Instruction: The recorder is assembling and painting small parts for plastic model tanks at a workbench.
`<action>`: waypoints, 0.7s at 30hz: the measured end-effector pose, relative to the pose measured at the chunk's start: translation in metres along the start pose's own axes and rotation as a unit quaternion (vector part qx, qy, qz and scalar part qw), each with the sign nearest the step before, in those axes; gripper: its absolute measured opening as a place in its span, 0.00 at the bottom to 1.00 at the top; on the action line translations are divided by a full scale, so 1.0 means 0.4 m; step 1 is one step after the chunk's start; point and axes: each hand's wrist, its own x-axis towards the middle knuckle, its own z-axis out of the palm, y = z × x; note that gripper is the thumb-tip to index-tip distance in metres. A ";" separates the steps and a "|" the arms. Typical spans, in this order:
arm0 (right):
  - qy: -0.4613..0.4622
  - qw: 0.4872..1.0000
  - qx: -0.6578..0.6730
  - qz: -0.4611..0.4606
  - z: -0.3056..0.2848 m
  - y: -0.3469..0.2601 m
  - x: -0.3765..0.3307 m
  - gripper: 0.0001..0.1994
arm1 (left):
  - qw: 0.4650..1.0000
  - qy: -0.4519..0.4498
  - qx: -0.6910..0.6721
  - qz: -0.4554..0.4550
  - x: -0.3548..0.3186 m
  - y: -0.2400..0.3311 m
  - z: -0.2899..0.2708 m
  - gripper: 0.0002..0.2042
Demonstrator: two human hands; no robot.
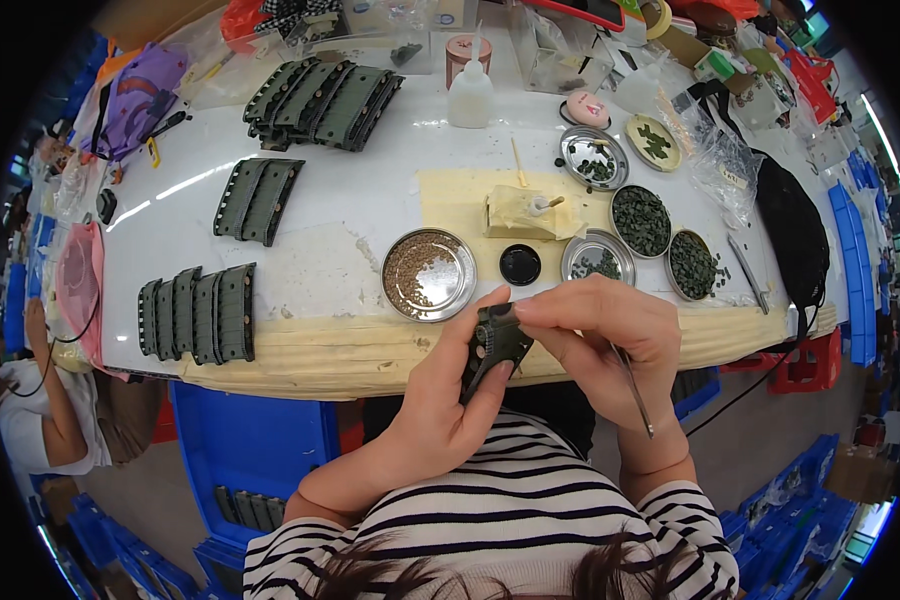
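Holding dark green molded part [502, 342] at near table edge [300, 355]: left hand [438, 395] clamps it, right hand [608, 340] pinches at its top (on what, can't tell), also cradling slim metal tool [634, 392].

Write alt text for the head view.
Left hand holds a dark green part; right hand is at its upper end, also holding a thin metal tool. Beyond, on a white table, are round dishes of small pieces and curved green strips.

White worktable [185, 235], near edge under a yellowish covering [290, 352].
On the top: dark-green ribbed pieces [258, 203] in three groups, left; round metal dishes [452, 284], centre to right; white squeeze bottle [470, 102], toward the back; slim metal tool [746, 270], right.
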 end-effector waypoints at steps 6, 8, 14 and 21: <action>-0.004 0.997 -0.042 -0.062 0.002 0.002 0.002 0.13 | 0.999 -0.009 0.038 0.030 0.001 0.001 0.002 0.27; 0.006 0.995 -0.060 -0.074 0.008 0.000 0.004 0.14 | 0.998 -0.004 0.045 0.048 0.006 0.001 0.003 0.27; 0.013 0.996 -0.067 -0.059 0.015 -0.011 0.007 0.11 | 0.997 -0.029 0.062 0.043 0.002 0.004 -0.001 0.27; 0.003 0.999 -0.030 -0.037 0.012 0.000 0.003 0.11 | 0.998 -0.010 0.035 0.043 0.005 -0.001 0.007 0.28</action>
